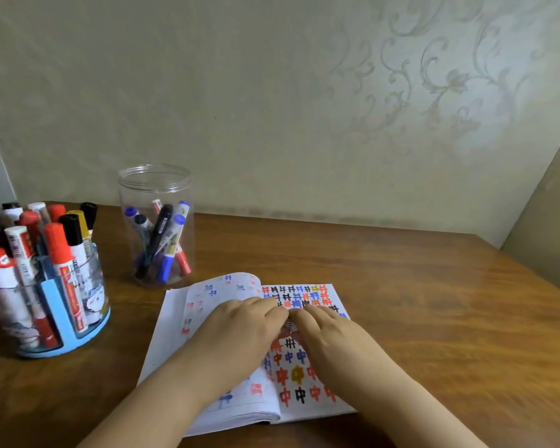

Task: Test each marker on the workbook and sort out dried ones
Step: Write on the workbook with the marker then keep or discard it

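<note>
Wooden table (pixel 434 318): workbook (pixel 307 383), clear jar (pixel 156 189), marker holder (pixel 59 321).

Workbook (pixel 304 367) page — red, blue, black, yellow marks; holder (pixel 55 305) light blue; table (pixel 434 302) brown wood-grain.

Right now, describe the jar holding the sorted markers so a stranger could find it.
On the brown wooden table, look behind the open workbook. The tall clear plastic jar stands there lidless, holding few markers. Unlike the blue-based holder on its left, it is plain and uncrowded.

Left hand (pixel 240 321), right hand (pixel 324 331), seemingly flat.
</note>
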{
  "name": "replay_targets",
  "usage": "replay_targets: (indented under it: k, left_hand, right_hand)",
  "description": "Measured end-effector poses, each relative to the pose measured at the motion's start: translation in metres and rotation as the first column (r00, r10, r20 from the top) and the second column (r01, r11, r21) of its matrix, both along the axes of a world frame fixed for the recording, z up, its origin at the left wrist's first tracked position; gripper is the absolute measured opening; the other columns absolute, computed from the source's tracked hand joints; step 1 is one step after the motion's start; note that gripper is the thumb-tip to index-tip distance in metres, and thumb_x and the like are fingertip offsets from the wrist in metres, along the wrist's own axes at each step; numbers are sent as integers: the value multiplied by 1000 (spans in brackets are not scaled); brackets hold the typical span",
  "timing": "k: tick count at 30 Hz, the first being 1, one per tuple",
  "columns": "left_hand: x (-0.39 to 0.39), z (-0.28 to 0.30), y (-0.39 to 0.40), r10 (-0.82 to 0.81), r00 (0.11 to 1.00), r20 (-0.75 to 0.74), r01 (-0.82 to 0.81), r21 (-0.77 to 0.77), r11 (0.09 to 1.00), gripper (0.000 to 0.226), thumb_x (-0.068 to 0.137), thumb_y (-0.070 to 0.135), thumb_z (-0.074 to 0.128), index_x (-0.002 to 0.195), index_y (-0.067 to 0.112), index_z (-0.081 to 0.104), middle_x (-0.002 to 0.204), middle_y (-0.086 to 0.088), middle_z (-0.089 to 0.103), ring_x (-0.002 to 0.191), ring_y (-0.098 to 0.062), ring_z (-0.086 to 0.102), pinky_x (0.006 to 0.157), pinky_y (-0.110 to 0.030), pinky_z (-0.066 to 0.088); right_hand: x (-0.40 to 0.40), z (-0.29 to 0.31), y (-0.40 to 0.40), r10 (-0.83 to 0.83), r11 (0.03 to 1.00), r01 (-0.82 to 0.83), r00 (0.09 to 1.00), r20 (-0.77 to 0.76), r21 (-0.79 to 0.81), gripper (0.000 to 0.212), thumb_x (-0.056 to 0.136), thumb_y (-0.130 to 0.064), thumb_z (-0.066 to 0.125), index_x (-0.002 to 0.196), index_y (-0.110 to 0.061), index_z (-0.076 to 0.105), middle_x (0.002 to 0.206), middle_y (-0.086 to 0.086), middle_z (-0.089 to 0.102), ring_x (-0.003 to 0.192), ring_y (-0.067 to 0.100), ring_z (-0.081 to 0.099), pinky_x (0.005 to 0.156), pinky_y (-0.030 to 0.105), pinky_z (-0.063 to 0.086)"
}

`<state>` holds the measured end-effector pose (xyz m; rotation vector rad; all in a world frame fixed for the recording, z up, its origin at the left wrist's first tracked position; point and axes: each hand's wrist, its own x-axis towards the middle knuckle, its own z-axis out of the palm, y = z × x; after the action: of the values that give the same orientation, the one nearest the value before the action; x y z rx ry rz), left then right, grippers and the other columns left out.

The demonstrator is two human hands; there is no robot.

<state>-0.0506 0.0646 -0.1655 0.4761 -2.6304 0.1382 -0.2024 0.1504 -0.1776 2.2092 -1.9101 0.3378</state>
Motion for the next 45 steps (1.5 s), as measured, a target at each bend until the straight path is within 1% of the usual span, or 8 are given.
replay_targets:
  k: [10,16,25,29,33,37,40,45]
  left_hand:
    - [16,6,3,-31,997,73,11,260,966,29,98,34,37,122,29,52,121,12,56,108,-4,51,86,-18,39]
    - [13,3,9,41,999,22,-44,162,986,32,96,28,44,127,29,37,126,11,51,110,-7,51,83,-15,35]
    - [13,3,13,95,985,145,-107,81,991,34,98,26,39,132,25,38,131,6,43,117,-10,44,91,-24,40]
    - [11,11,11,110,972,208,-106,-29,994,36,84,21,64,118,19,52,115,0,55,102,-12,56,78,-26,48]
    - [18,7,6,53,982,181,-65,61,996,27,98,24,41,125,26,44,125,8,49,112,-7,48,86,-18,37]
    - [19,14,4,-29,988,153,7,144,990,16,86,27,65,100,23,61,96,8,63,83,-7,62,65,-17,41]
    - [18,0,0,29,993,111,-43,131,990,30,97,36,39,123,24,52,118,8,55,105,-9,54,83,-22,44]
    - [20,4,0,97,991,97,-110,143,984,33,97,41,37,127,31,47,121,14,51,107,-5,52,81,-18,41]
  right_hand:
    - [6,5,10,25,1000,-26,998,-64,-18,30,92,-39,38,95,-22,62,72,-8,66,54,14,61,42,26,42]
    - [22,12,7,-43,996,33,992,121,84,23,98,-27,43,120,-22,47,116,-4,58,102,15,55,84,29,47]
    - [19,28,3,-83,940,15,979,184,341,25,102,-31,34,119,-20,48,118,-2,54,101,14,52,84,25,42]
    - [18,28,-3,-58,915,-21,981,183,403,19,101,-26,37,114,-16,45,114,5,57,96,22,54,86,37,45]
    - [17,21,-3,32,953,-84,983,181,292,19,101,-30,35,106,-16,46,100,8,62,83,25,56,75,40,45]
    - [7,11,-1,128,987,-134,990,66,85,33,98,-43,32,105,-20,54,75,7,65,62,27,57,53,33,36]
    - [8,11,-1,74,987,-94,986,150,134,32,99,-44,37,123,-26,48,91,1,68,78,20,61,62,30,40]
    - [1,11,6,-109,973,28,930,351,230,27,97,-33,42,121,-28,32,101,-7,56,84,9,51,66,16,39]
